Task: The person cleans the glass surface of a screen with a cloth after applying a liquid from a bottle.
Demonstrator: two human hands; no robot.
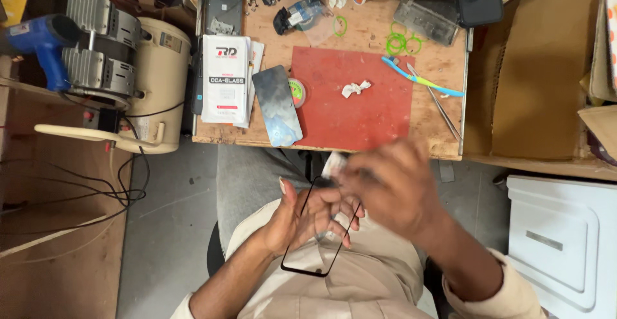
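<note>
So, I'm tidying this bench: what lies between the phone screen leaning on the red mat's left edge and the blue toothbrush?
In the head view, between the phone screen and the toothbrush lie a small round tape roll, bare red mat and a crumpled white wipe.

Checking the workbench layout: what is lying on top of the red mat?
On the red mat lies a crumpled white scrap. A dark phone screen overlaps its left edge, hiding the mat beneath it.

Red mat (373, 116) mostly bare; crumpled tissue (355, 88) mid-mat, toothbrush (421, 80), tweezers (442, 107) crowd right edge.
</note>
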